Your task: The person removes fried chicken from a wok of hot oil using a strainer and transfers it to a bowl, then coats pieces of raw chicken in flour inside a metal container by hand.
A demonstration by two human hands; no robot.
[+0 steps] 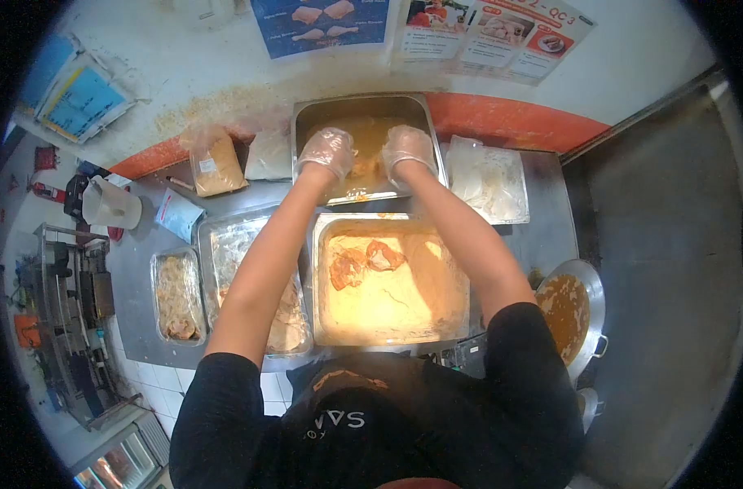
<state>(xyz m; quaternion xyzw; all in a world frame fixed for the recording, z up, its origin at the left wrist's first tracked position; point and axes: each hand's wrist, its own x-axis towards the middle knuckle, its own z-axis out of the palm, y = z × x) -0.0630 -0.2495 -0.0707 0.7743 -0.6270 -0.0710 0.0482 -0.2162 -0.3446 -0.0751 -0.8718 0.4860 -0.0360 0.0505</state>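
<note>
Both my hands wear clear plastic gloves and reach into a deep metal pan (304,108) of brownish liquid (363,130). My left hand (328,151) is over the left side of this pan and my right hand (408,149) over the right side. Pale orange bits (363,165) show in the liquid between them. The fingers point down and are hidden from me, so their grip is unclear. Closer to my body stands a wide metal tray (317,318) of pale yellow flour (388,301). Two coated meat pieces, a left one (347,269) and a right one (384,256), lie on the flour.
Left of the flour are a large plastic-lined tray (216,236) and a smaller wrapped tray (176,297). A bag of brown powder (216,163) and a white jug (110,204) stand farther left. A wrapped white pack (489,183) lies right; a large wok (595,301) holds brown oil (563,314).
</note>
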